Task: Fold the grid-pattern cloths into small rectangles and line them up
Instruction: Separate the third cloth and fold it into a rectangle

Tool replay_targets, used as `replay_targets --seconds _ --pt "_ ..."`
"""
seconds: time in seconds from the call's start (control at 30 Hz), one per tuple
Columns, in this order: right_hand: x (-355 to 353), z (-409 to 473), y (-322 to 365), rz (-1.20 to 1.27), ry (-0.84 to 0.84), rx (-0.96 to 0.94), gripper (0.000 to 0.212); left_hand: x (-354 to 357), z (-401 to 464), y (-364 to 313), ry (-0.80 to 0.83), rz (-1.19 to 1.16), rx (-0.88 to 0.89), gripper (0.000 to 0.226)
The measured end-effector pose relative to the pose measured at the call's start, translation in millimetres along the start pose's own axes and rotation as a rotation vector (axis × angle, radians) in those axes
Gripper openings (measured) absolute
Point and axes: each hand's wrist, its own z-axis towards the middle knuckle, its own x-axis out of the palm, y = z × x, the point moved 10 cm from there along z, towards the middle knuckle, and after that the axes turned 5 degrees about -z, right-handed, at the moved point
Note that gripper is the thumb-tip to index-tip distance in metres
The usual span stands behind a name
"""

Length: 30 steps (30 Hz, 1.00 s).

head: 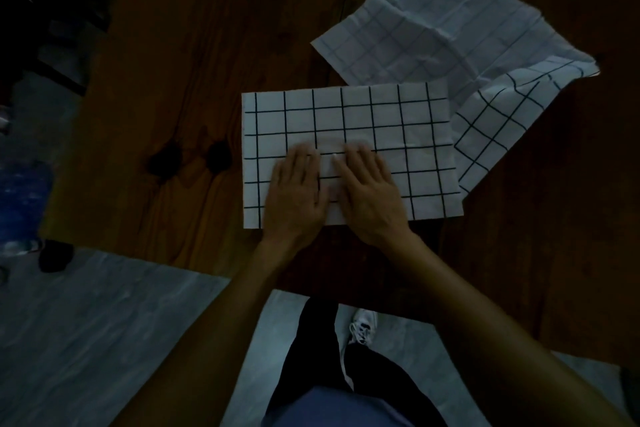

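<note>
A white cloth with a black grid (388,121) lies flat as a wide rectangle on the dark wooden table (194,55). My left hand (294,189) and my right hand (367,187) rest side by side on its near middle, palms down, fingers straight and pressing the fabric. A second grid cloth (460,31) lies unfolded and creased at the far right, mostly pale side up. Its near corner (498,114) is turned over to show the black grid and runs under the first cloth's right edge.
The table's near edge runs just below the folded cloth, with grey floor (104,333) beyond it. My legs and a white shoe (362,326) show below. Bare wood lies left of the cloth, with two dark knots (194,158). Dim objects sit at the far left.
</note>
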Motion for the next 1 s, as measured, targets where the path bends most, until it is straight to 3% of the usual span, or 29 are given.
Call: replay_targets --seconds 0.17,0.3,0.4,0.5,0.67,0.83,1.0 --pt "-11.8 -38.9 -97.1 -0.009 0.007 0.251 0.066 -16.9 -11.0 37.0 -0.03 0.079 -0.058 0.069" --pt "-10.3 -50.8 -119.5 -0.032 0.03 0.314 0.071 -18.9 -14.0 42.2 -0.021 0.111 -0.07 0.072" --pt "-16.9 -52.2 -115.4 -0.026 -0.01 0.33 0.069 -18.3 -13.3 40.8 0.015 0.124 -0.066 0.072" --pt "-34.9 -56.3 -76.0 -0.019 -0.128 0.2 0.061 -23.9 -13.6 30.9 0.007 0.122 -0.03 0.073" --pt "-22.8 -64.8 -7.0 0.177 -0.106 0.032 0.05 -22.2 -33.0 -24.3 -0.021 0.074 0.208 0.064" --pt "-15.1 -84.6 -11.2 0.156 -0.121 0.116 0.032 -14.9 -50.4 -42.1 -0.066 0.129 0.307 0.031" --pt "-23.4 -81.1 -12.0 0.147 -0.174 0.142 0.024 -21.3 -53.1 -50.9 -0.185 0.149 0.371 0.026"
